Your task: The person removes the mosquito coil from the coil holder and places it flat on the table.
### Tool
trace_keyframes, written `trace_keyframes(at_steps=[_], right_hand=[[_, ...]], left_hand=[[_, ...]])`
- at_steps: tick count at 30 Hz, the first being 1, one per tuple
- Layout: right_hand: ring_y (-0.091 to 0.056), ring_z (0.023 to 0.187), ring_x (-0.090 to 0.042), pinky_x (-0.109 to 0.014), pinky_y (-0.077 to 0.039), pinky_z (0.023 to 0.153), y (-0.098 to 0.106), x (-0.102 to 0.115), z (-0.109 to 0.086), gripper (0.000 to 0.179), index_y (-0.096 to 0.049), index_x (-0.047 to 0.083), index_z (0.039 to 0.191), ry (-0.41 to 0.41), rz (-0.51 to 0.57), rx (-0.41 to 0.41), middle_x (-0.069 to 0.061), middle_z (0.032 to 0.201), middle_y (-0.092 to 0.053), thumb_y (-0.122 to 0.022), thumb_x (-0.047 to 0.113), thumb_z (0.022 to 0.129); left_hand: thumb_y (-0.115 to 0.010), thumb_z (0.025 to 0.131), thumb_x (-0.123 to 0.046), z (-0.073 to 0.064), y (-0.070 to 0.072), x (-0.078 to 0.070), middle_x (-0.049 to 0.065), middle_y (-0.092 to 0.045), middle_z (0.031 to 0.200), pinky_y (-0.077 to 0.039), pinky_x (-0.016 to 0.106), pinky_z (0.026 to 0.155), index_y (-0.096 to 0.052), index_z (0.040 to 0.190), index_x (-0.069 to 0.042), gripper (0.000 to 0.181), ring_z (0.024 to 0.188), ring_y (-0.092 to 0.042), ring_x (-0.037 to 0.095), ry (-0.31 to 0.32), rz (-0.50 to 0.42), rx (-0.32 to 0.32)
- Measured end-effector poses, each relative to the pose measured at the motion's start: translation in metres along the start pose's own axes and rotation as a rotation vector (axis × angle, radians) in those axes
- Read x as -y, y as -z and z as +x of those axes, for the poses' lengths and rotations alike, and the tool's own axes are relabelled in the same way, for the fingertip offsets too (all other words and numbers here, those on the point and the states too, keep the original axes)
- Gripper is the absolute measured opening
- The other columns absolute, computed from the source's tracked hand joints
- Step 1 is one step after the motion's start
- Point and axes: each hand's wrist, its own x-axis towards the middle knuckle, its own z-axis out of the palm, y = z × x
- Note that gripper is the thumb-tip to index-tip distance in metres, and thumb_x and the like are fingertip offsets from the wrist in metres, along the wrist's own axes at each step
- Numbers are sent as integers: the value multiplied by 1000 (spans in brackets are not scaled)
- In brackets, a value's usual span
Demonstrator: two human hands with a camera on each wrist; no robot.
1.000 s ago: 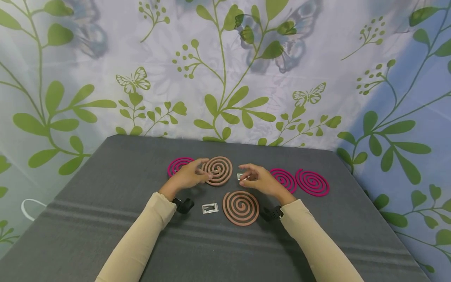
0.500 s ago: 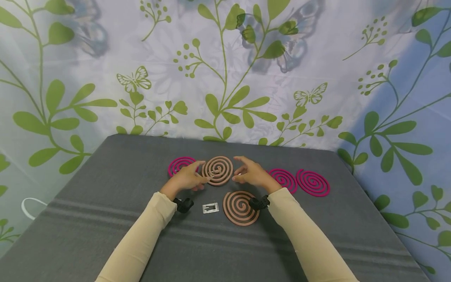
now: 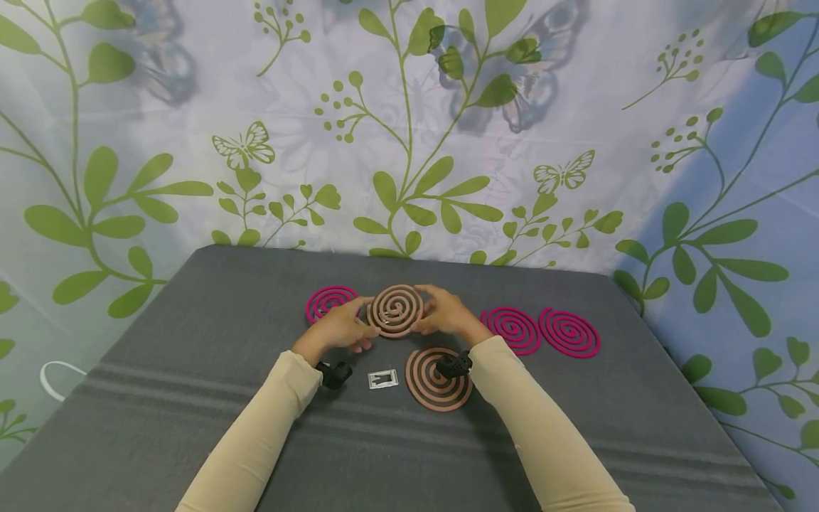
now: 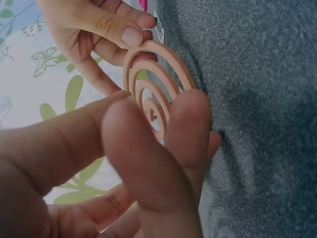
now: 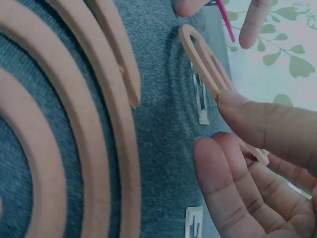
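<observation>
A tan mosquito coil is between my two hands, tilted over the cloth in the wrist views. My right hand pinches its right edge, thumb above and fingers below. At its left edge my left hand holds on with curved thumb and index finger. Small bits of metal show through the coil's loops. In the right wrist view a slotted metal stand lies just beyond the coil, and another stand lies close to the right fingers. A second tan coil lies nearer, partly covered by the right wrist camera.
A magenta coil lies behind the left hand. Two more magenta coils lie side by side on the right. One metal stand is left of the nearer tan coil. Leaf-printed cloth hangs behind the grey table.
My right hand has moved left from over a metal stand to the tan coil's right edge and now grips it. The left thumb has slid slightly lower along the left edge.
</observation>
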Motion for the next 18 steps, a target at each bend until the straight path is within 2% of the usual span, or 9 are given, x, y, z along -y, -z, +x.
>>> trace_keyframes(at_steps=[7, 15, 18], right_hand=[[-78, 79, -25, -37, -66, 77, -6, -6, 2, 88, -40, 3, 166, -30, 31, -24, -18, 101, -72, -84, -8, 90], [-76, 76, -24, -36, -66, 76, -9, -14, 7, 87, -38, 3, 167, -51, 66, -13, -20, 104, -70, -82, -9, 92], [-75, 75, -23, -36, -66, 75, -8, -15, 7, 87, -38, 3, 166, -42, 70, -16, -19, 102, -71, -82, -9, 92]], left_hand=[[-71, 106, -12, 0, 0, 1, 13, -76, 88, -62, 35, 70, -30, 171, -8, 77, 66, -70, 17, 4, -8, 2], [-70, 105, -7, 2, -1, 3, 18, -77, 109, -62, 30, 66, -26, 171, -4, 79, 75, -73, 19, -28, -41, 2], [-70, 105, -6, 2, -1, 2, 20, -76, 112, -62, 30, 65, -25, 171, -3, 80, 78, -75, 20, -40, -49, 0]])
